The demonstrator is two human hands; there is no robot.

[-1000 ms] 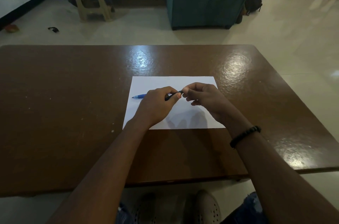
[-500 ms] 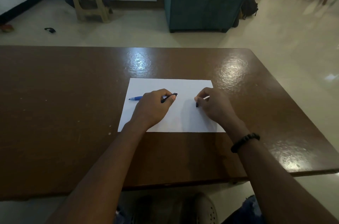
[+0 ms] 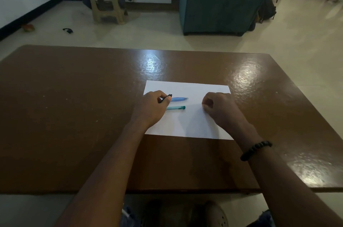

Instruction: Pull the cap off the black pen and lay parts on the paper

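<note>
A white sheet of paper lies on the brown table. My left hand rests on the sheet's left edge and pinches a thin black pen part between thumb and forefinger. Just right of that hand, a light blue pen barrel and a shorter teal pen piece lie on the paper. My right hand rests on the right half of the sheet with its fingers curled and its thumb pinched to the forefinger. The small dark piece it held a moment ago is hidden inside the pinch.
The table's near edge runs across the bottom. Beyond the far edge stand a dark teal cabinet and a beige plastic chair with a seated person. A black beaded bracelet is on my right wrist.
My hands have drawn apart. The blue pen that stuck out left of my left hand is gone from there, and blue and teal pieces lie to that hand's right. The camera tilted up.
</note>
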